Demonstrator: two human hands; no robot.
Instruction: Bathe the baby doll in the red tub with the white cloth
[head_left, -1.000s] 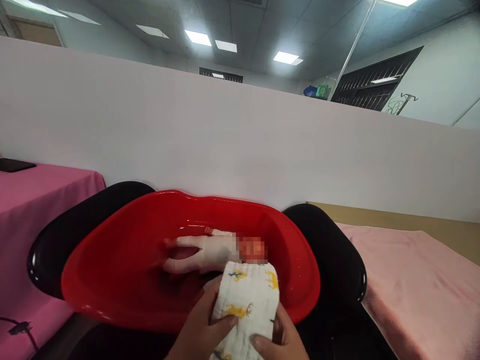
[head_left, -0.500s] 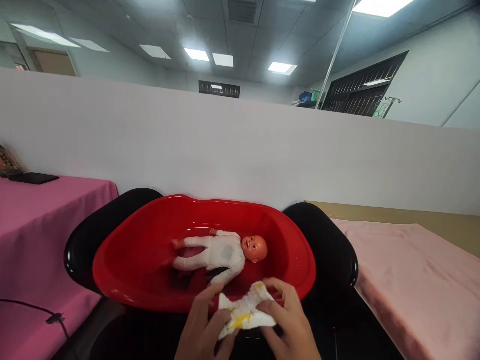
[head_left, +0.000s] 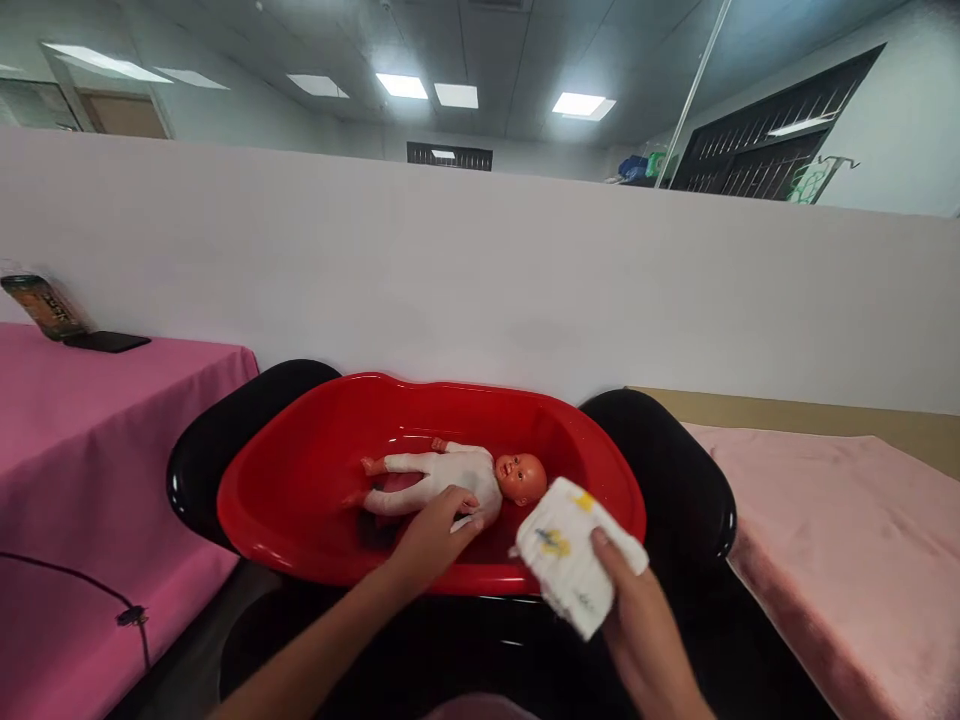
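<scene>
**Item 1:** left hand (head_left: 433, 540), resting on the torso of a vinyl baby doll (head_left: 457, 480) in a white long-sleeved suit. Its fingers are lying close together, slightly curled, holding nothing. The doll is lying on its back inside the tub, head to the right, feet to the left.

**Item 2:** right hand (head_left: 641, 620), gripping a folded white diaper (head_left: 574, 555) with yellow and blue print. The thumb is pressing on the near face, the other fingers are hidden behind it. The diaper is hanging above the near right part of the tub, just beside the doll's head.

**Item 3:** glossy red plastic baby tub (head_left: 465, 385), sitting in a shiny black stand (head_left: 240, 440).

**Item 4:** pink cloth-covered table (head_left: 97, 450) at left, carrying a flat black tablet (head_left: 106, 342) and a patterned packet (head_left: 43, 306).

**Item 5:** pale pink fleece blanket (head_left: 832, 550) at right, lying below a white partition wall (head_left: 480, 270) running along the far side.
</scene>
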